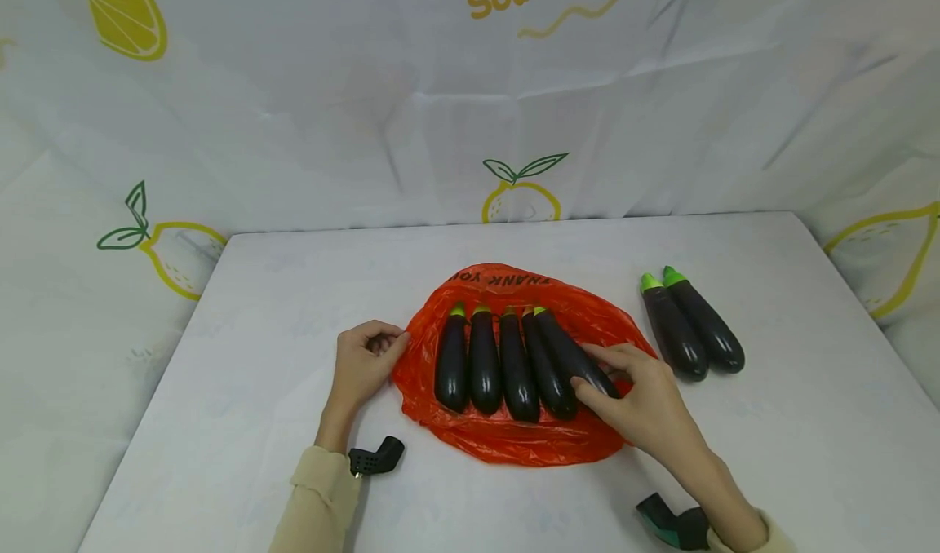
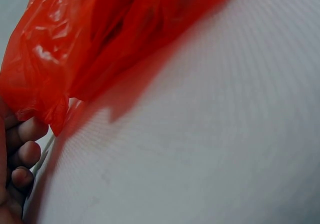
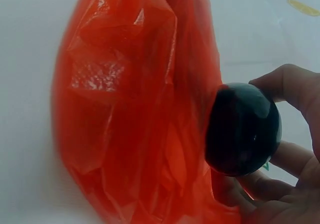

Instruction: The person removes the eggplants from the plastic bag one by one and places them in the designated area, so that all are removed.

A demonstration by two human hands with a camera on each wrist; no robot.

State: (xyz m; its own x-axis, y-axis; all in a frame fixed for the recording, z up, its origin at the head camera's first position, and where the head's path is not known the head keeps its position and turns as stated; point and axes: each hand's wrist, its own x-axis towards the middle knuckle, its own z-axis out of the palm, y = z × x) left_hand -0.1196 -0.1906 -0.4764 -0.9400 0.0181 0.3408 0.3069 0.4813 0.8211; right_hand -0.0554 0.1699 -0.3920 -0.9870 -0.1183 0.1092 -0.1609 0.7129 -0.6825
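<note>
A red plastic bag [image 1: 507,449] lies spread on the table in the head view, with several dark glossy eggplants [image 1: 485,365] in a row on it, their green stem ends pointing away. My left hand [image 1: 363,361] pinches the bag's left edge; in the left wrist view its fingers [image 2: 31,154] are curled beside the red film. At the right end of the row, my right hand [image 1: 646,398] grips an eggplant [image 1: 569,353] near its thick end, thumb on one side and fingers on the other. That rounded end [image 3: 242,129] shows close up in the right wrist view.
Two more eggplants [image 1: 676,337] lie side by side on the white table [image 1: 294,292], right of the bag. Behind the table hangs a white cloth [image 1: 308,129] printed with lemons. Black devices [image 1: 378,457] are worn at both wrists.
</note>
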